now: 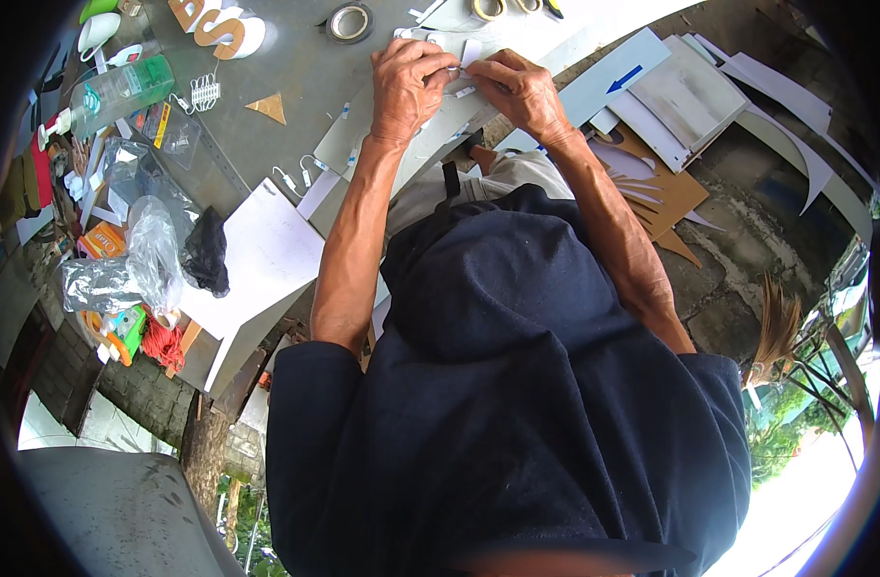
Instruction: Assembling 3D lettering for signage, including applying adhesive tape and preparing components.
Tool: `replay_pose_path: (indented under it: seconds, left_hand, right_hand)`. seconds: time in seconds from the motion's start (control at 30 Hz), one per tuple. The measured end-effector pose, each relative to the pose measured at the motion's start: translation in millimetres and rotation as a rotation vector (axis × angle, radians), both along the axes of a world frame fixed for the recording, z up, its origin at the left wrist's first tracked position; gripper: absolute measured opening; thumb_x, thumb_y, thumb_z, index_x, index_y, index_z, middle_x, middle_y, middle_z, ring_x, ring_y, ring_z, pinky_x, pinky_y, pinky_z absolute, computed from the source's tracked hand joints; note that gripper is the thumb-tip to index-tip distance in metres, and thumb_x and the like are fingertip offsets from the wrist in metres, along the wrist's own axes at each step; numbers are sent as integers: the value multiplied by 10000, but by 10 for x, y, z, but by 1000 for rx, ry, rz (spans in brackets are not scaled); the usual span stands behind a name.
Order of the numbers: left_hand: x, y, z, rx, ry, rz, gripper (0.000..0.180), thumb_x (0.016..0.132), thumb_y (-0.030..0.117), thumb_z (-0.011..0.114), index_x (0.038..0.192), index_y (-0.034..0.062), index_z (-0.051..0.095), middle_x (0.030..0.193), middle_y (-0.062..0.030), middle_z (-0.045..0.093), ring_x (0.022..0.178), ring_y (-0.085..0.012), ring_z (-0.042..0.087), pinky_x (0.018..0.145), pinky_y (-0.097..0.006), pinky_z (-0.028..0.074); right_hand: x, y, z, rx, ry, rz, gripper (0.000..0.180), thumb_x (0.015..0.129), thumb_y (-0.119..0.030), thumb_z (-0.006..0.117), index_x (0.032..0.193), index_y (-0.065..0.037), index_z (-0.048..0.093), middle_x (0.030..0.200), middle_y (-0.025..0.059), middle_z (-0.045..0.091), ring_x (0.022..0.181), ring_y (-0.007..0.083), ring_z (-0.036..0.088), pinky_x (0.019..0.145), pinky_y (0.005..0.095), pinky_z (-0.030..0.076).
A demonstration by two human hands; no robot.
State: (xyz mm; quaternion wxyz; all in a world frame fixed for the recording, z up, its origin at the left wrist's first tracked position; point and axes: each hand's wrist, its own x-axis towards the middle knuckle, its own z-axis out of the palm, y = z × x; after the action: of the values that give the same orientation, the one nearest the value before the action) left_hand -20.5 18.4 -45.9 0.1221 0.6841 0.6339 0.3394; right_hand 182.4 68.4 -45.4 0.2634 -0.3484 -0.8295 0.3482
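Left hand (pixel 408 85): raised over the far part of the grey desk (pixel 296 72), fingers (pixel 430 65) curled tight and pinched on a small white strip (pixel 466 69). Right hand (pixel 522 91): just beside the left, knuckles up, fingers (pixel 488 77) closed on the same strip from the other side. The two hands nearly touch, with the strip between them; its exact shape is too small to tell.

White strip: held above a long pale board (pixel 402 144) that lies aslant on the desk beneath both hands.

Person: dark blue shirt (pixel 517 385) fills the lower middle of the view; both bare forearms run up from it to the hands.

Desk, left part: a clear plastic bottle (pixel 113 94) with a green label, lying on its side; crumpled clear plastic bags (pixel 151 245); a black cloth (pixel 207 252) beside them; an orange box (pixel 101 240); a bundle of red cord (pixel 161 341) near the edge; a large white sheet (pixel 267 260) overhanging the near edge.

Desk, far part: a roll of tape (pixel 350 21); cut-out letters (pixel 214 24) in tan and white; a small tan triangle (pixel 269 108); short white modules on wire (pixel 301 173) strung along the pale board.

Right of the hands: a pale blue panel with a blue arrow (pixel 625 77); stacked white offcuts (pixel 690 96); brown cardboard scraps (pixel 666 197) lying on the stone ground (pixel 719 279).
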Motion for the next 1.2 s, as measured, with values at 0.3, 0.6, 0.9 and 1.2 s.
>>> replay_pose_path:
  seconds: [0.3,0.6,0.9,1.2]
  left_hand:
    - [17,-4,19,-2,-10,11,191,712,144,863,889,179,799,929,52,722,961,-181,639,892,-371,454]
    - [5,-4,8,10,-8,4,207,705,119,857,891,184,794,931,55,716,959,-177,638,883,-369,453]
    - [9,-6,32,14,-4,5,183,716,120,844,881,179,790,930,45,715,969,-183,635,880,-367,449]
    - [-106,-32,98,-60,-151,-75,452,724,18,823,1144,166,744,1006,1,739,996,-215,643,945,-364,481]
  right_hand:
    - [4,-4,-44,27,25,5,257,860,-63,746,1110,-122,753,906,98,654,828,278,678,719,375,562]
    - [4,3,-37,74,12,56,267,858,-65,744,1120,-117,751,951,93,661,877,277,677,756,373,567]
    - [-9,-35,55,232,-155,131,388,786,-36,682,1174,-63,688,1032,103,633,970,286,654,814,382,584]
    - [-12,93,139,426,-258,308,278,779,-98,644,1048,-29,661,1075,87,626,1009,258,618,862,373,552]
